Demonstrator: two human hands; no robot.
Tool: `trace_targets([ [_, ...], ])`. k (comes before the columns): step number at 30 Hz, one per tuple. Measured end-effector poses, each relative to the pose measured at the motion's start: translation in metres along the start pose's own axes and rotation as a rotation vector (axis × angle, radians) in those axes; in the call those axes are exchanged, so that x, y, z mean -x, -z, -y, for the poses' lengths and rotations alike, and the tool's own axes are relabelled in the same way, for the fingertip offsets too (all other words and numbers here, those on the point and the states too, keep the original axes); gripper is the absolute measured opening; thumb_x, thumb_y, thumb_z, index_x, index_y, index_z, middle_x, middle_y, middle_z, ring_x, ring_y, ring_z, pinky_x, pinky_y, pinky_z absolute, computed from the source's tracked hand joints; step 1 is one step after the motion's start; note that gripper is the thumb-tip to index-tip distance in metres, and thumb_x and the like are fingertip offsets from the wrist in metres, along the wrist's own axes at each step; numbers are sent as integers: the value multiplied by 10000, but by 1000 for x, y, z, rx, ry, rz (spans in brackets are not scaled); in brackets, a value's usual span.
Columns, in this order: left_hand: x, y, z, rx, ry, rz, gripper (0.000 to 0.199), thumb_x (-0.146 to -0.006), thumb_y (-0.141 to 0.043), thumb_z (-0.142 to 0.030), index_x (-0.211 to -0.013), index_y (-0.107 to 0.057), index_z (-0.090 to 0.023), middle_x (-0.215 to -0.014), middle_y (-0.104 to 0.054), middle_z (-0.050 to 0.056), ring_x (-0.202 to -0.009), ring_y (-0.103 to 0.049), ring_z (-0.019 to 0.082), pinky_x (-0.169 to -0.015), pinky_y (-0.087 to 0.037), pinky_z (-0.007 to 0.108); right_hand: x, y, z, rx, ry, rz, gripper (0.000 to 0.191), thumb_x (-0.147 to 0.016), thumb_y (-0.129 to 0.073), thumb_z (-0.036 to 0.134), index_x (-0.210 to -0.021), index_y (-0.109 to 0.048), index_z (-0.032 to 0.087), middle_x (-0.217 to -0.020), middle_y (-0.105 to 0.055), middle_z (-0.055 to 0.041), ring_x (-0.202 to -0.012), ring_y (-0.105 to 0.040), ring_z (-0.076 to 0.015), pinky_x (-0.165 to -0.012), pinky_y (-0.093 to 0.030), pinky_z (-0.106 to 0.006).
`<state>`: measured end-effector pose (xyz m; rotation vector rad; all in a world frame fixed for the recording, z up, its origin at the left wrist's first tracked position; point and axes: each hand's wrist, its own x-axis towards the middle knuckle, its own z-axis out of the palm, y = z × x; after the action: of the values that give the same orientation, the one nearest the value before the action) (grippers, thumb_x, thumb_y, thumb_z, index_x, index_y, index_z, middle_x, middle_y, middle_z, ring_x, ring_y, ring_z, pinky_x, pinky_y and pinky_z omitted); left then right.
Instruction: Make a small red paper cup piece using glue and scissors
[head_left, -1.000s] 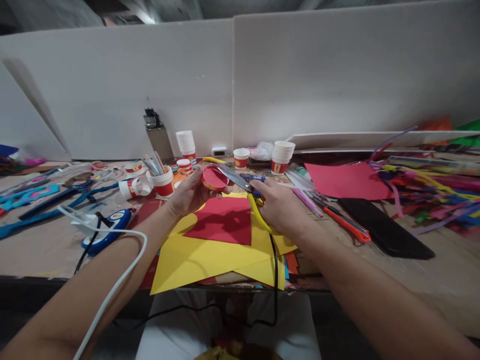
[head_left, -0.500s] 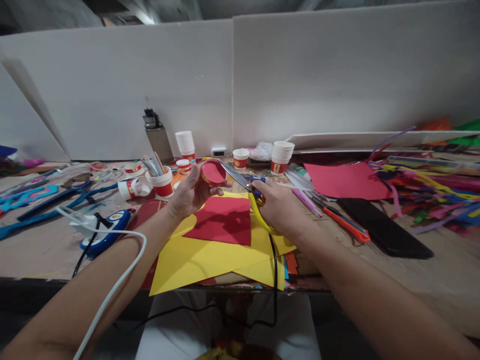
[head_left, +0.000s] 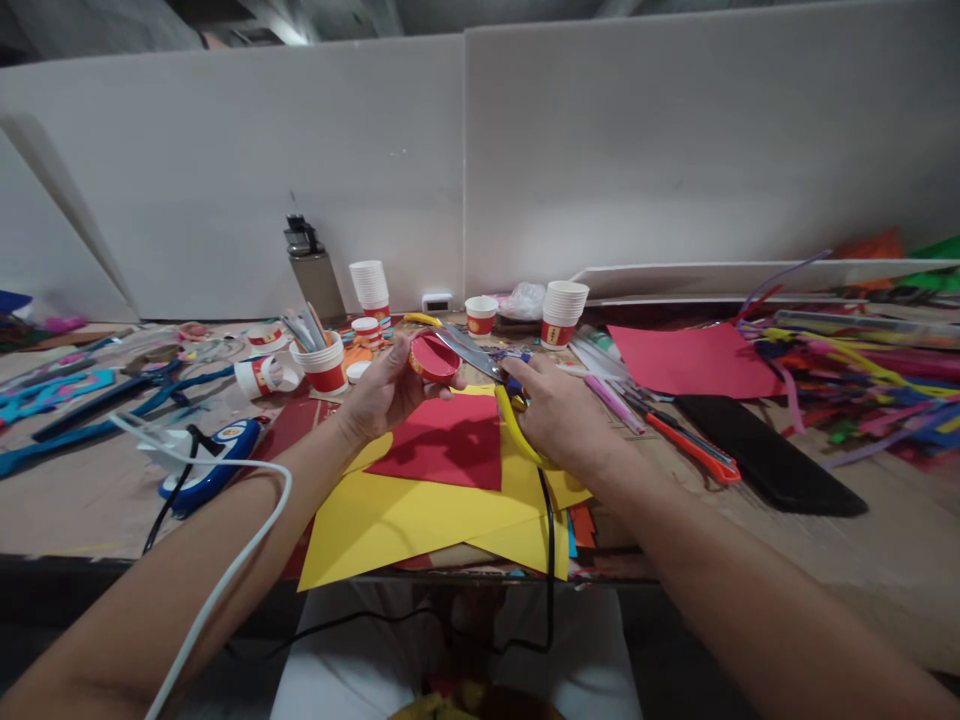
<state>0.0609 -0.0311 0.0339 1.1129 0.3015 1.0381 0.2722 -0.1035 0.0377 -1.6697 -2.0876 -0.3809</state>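
My left hand (head_left: 384, 395) is closed round a shallow red round cup piece (head_left: 435, 360) with a gold-patterned rim, its open side tilted toward me. My right hand (head_left: 559, 410) grips a pair of scissors (head_left: 472, 352) with yellow and blue handles. The blades point left and meet the right side of the cup piece's rim. A small yellow strip (head_left: 422, 319) shows just beyond the rim at the blade tips. Below both hands, a red paper square (head_left: 446, 445) lies on yellow paper sheets (head_left: 375, 530).
Paper cups stand in stacks (head_left: 564, 312) at the back, and one cup (head_left: 322, 365) holds pens. At right lie an orange utility knife (head_left: 694, 450), a black phone-like slab (head_left: 772, 455), red paper (head_left: 690, 360) and colourful strips. A white cable (head_left: 259, 530) crosses my left forearm.
My left hand has shifted slightly right and down, turning the red cup piece against the scissor blades. The yellow strip has come into sight behind it. My right hand has barely moved.
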Motion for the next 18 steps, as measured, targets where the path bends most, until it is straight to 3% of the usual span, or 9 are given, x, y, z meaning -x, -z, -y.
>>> trace_targets([
  [11, -4, 0, -10, -31, 14, -4, 627, -859, -382, -679, -1050, -611, -127, -835, -719, 118, -637, -685, 180, -498, -533, 250, 2, 3, 2, -55, 22, 11, 367, -852, -500, 258, -1193, -621, 198, -982, -670, -99, -818, -615, -229, -674, -393, -307],
  [18, -2, -2, -5, 15, -92, 23, 534, -851, -514, -597, -1113, -591, -138, -895, -703, 92, -824, -710, 230, -542, -527, 239, 1, 1, 2, -38, -14, 1, 335, -852, -475, 233, -1144, -632, 188, -926, -678, -98, -791, -622, -230, -651, -388, -305],
])
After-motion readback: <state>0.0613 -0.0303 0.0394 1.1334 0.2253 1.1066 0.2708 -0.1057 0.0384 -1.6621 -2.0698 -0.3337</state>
